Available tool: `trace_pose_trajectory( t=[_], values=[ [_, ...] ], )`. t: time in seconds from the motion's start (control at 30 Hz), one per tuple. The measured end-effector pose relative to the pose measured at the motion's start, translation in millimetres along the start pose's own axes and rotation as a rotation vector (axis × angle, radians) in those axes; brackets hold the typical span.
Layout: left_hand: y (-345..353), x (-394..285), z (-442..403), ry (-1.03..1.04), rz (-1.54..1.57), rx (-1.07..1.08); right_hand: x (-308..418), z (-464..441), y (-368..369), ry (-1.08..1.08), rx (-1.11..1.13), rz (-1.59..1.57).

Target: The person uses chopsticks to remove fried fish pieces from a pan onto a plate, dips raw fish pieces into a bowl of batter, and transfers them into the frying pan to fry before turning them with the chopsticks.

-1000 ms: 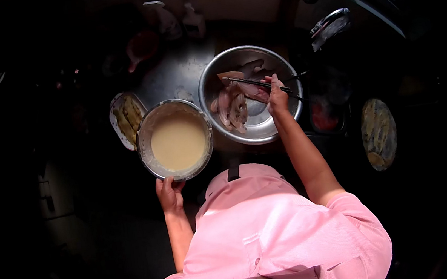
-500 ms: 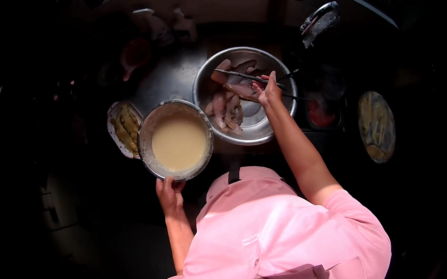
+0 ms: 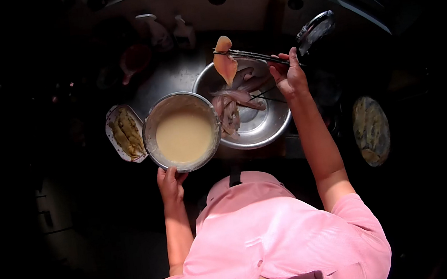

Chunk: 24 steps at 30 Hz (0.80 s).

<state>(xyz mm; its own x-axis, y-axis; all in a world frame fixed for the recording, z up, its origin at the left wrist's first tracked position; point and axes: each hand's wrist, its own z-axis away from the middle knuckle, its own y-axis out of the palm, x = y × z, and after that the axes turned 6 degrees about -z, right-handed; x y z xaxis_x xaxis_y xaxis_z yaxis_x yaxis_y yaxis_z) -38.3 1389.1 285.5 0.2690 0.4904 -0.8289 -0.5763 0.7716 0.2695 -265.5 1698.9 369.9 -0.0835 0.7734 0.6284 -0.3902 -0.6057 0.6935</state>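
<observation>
My right hand is closed on dark chopsticks, whose tips grip a pale orange-pink fillet. The fillet hangs above the far left rim of a large steel basin. Several raw pink fillets lie in the basin's left half. With my left hand I grip the near rim of a metal bowl that holds pale yellow batter. The bowl's right edge overlaps the basin's left rim.
A white dish with yellowish pieces sits left of the bowl. An oval platter of similar pieces is at the right. Two pale bottles and a red ladle-like item stand behind. A plastic-wrapped item is at the back right.
My right hand has moved up and to the right, and the chopsticks have lifted one fillet out of the basin. The batter bowl has shifted slightly right and away from me.
</observation>
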Motion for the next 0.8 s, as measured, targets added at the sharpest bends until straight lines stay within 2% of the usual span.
trace_pose_trajectory(
  t=[0.1,0.17,0.23,0.3,0.47,0.6,0.67,0.73,0.8],
  values=[
    [6,1,-4,-0.001,-0.017,0.035,16,30,30,-0.079,0.103,0.045],
    [28,-10,-1,-0.051,-0.111,0.053,30,21,40,-0.042,0.073,0.035],
    [40,-14,2,-0.058,-0.091,0.043,31,30,43,-0.039,0.216,0.036],
    [41,-13,1,-0.075,-0.097,0.092,21,41,41,-0.012,0.243,0.025],
    [41,-8,0,-0.091,-0.162,0.122,-21,67,4,0.067,0.343,0.056],
    [60,-23,9,-0.132,-0.192,0.119,-41,97,-27,0.034,0.321,0.287],
    [63,-23,10,-0.143,-0.200,0.136,-51,112,-42,0.004,0.310,0.321],
    [63,-21,9,-0.114,-0.205,0.154,-56,124,-55,-0.200,0.424,0.544],
    [63,-17,9,-0.122,-0.202,0.168,-53,139,-57,-0.172,0.438,0.534]
  ],
)
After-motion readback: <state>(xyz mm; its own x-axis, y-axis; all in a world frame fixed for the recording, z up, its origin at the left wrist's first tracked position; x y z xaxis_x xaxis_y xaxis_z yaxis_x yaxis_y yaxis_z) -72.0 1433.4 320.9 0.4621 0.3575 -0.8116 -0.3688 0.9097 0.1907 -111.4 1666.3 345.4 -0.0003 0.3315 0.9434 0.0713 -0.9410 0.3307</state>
